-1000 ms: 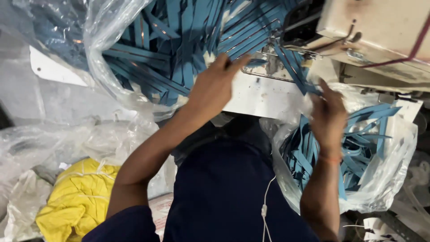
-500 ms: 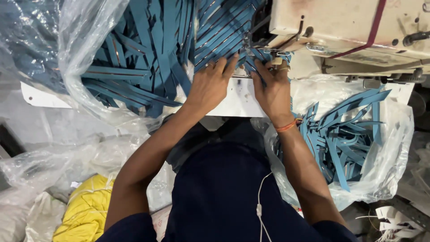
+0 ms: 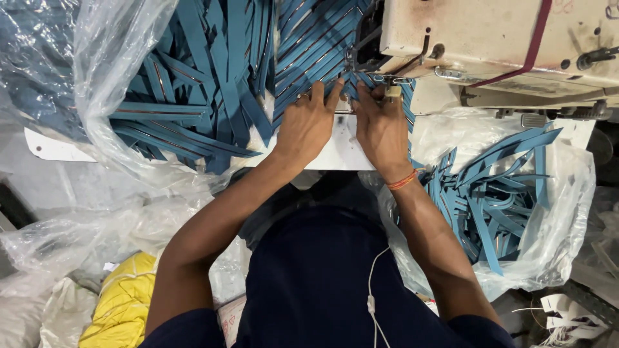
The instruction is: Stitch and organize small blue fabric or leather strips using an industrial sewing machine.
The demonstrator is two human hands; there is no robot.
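Note:
My left hand (image 3: 308, 122) lies flat, fingers spread, on blue fabric strips (image 3: 316, 58) on the white machine table (image 3: 58, 149), just left of the needle. My right hand (image 3: 380, 125) presses a blue strip (image 3: 407, 113) down right beside the presser foot (image 3: 385, 82) of the cream sewing machine (image 3: 503, 38). Both hands sit side by side, almost touching, with their fingertips on the strip under the machine head. An orange thread band circles my right wrist.
A clear plastic bag (image 3: 129, 96) full of blue strips covers the table at the left. Another bag of strips (image 3: 496, 200) hangs at the right. Yellow cloth (image 3: 122, 309) and more plastic bags lie low at the left. A white earphone cable (image 3: 371, 296) runs down my dark shirt.
My right hand has come up from the bag at the right to the needle area. Both hands now rest together on the strip beside the presser foot.

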